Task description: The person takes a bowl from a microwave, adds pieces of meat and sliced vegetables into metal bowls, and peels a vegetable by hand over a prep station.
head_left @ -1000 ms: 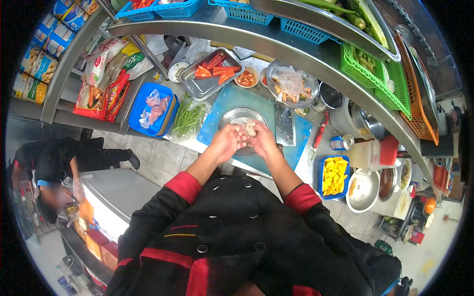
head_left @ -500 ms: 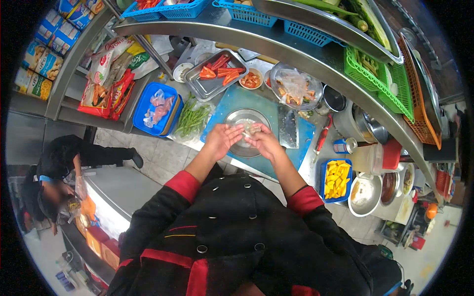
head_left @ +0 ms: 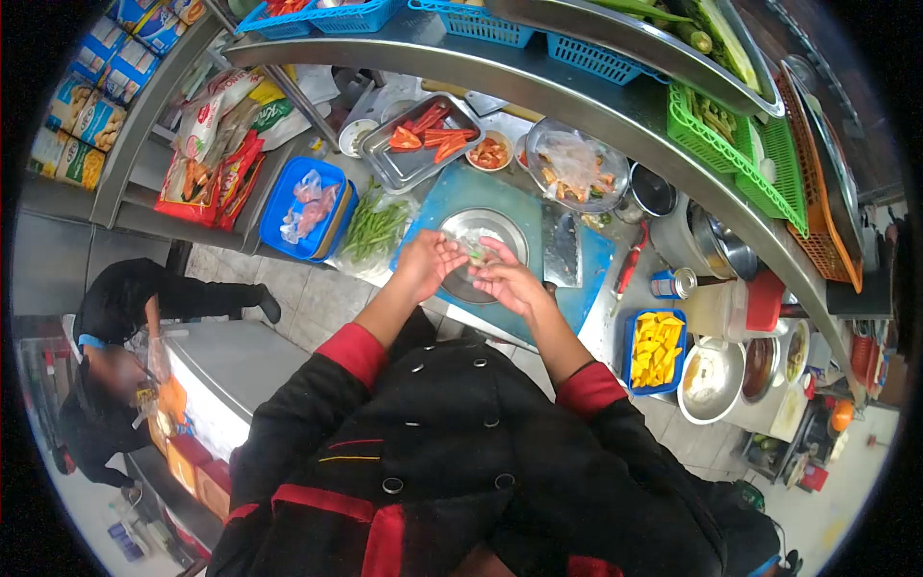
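A round metal bowl with pale contents sits on the blue cutting board. Over its near half my left hand and my right hand meet, fingers curled in. Between the fingertips is a small, pale, see-through piece with a greenish tint; its kind is too small to make out. Both hands appear to pinch it. To the right of the bowl, a wide-bladed cleaver lies on the board, its handle partly behind my right wrist.
Left of the board are green beans and a blue tub of bagged meat. Behind stands a metal tray with red pepper strips. At right is a blue tub of yellow pieces. A steel shelf overhangs. Another person bends at far left.
My fingers have curled in further around the small piece, which now shows a greenish tint. At far left the other person has shifted, an arm now reaching lower.
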Tool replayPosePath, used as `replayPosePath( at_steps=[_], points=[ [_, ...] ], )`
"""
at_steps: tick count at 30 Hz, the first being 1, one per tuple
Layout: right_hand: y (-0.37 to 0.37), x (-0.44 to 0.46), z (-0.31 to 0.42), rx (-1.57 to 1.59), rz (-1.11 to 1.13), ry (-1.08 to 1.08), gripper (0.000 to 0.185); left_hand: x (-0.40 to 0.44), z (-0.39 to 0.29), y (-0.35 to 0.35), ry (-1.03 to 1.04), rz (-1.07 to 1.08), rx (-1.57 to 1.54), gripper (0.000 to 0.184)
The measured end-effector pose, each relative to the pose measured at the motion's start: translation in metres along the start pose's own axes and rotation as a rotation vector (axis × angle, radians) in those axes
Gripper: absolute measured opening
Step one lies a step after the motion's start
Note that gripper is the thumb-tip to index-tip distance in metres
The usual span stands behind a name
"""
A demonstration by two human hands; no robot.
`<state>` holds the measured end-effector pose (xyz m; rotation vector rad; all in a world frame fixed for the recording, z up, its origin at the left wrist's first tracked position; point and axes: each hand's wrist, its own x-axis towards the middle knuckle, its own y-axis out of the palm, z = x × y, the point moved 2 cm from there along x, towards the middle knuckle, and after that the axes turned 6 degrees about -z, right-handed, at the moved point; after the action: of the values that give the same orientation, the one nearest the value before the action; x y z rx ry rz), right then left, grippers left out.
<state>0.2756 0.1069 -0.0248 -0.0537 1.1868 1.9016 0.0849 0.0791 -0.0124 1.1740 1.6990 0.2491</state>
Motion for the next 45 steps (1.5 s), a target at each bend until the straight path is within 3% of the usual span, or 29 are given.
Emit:
replayPosePath(
  at_steps=[5,9,11,14,16,17,19,20,22,23,25,29,31,35,38,39,40,43,45],
  points=[
    [-0.003,0.017,-0.016,-0.230,-0.067,0.063,0.040,-0.006,0.001,0.000,0.005,-0.064,0.094,0.013],
    [-0.006,0.014,-0.007,-0.100,-0.038,0.155,0.031,-0.004,-0.005,-0.007,-0.043,-0.053,-0.018,0.016],
    [-0.003,0.010,-0.002,0.050,0.169,0.182,0.032,0.000,-0.004,-0.005,-0.056,-0.048,-0.028,0.018],
    [0.002,0.008,-0.001,-0.148,0.003,0.070,0.037,-0.001,-0.007,0.006,-0.056,-0.101,0.187,0.016],
    [-0.004,0.013,-0.003,-0.240,-0.008,0.044,0.037,-0.027,-0.020,0.039,0.167,-0.196,0.702,0.017],
    [-0.007,0.015,-0.003,-0.335,-0.016,0.024,0.036,-0.021,-0.019,0.031,0.163,-0.191,0.704,0.017],
    [0.005,0.011,0.006,-0.384,-0.046,-0.025,0.037,-0.006,-0.011,0.011,0.348,0.152,1.272,0.021],
    [0.012,0.008,0.013,-0.435,-0.068,-0.074,0.038,-0.008,-0.012,0.014,0.348,0.154,1.268,0.021],
    [0.019,0.004,0.023,-0.498,-0.126,-0.063,0.039,-0.011,-0.015,0.024,0.568,0.057,1.521,0.022],
    [0.019,0.003,0.026,-0.555,-0.182,-0.050,0.040,-0.005,-0.010,0.021,0.568,0.060,1.519,0.022],
    [0.014,0.002,0.027,-0.528,-0.156,-0.052,0.041,0.006,-0.001,0.011,0.407,-0.092,1.009,0.022],
    [0.021,-0.005,0.027,-0.300,-0.053,-0.110,0.039,0.003,0.002,0.017,0.428,-0.116,1.032,0.027],
    [0.023,-0.003,0.025,-0.286,-0.058,-0.102,0.036,-0.004,0.003,0.025,0.614,-0.015,1.201,0.030],
    [0.011,0.004,0.018,-0.120,-0.110,-0.101,0.029,-0.005,0.000,0.024,0.555,-0.083,1.260,0.031],
    [0.000,0.005,0.012,0.012,-0.145,-0.089,0.026,-0.010,-0.006,0.024,0.685,-0.098,1.348,0.032],
    [-0.004,0.004,0.014,0.009,-0.139,-0.087,0.026,-0.014,-0.011,0.026,0.593,-0.146,1.224,0.032],
    [-0.009,0.004,0.017,-0.018,-0.165,-0.095,0.023,-0.018,-0.017,0.029,0.503,-0.191,1.098,0.033],
    [-0.014,0.007,0.020,-0.095,-0.266,-0.127,0.023,-0.022,-0.047,0.017,0.520,-0.184,1.021,0.035],
    [-0.004,0.008,0.028,-0.573,-0.161,-0.089,0.036,-0.031,-0.065,0.018,0.610,-0.160,0.964,0.040]
  ],
)
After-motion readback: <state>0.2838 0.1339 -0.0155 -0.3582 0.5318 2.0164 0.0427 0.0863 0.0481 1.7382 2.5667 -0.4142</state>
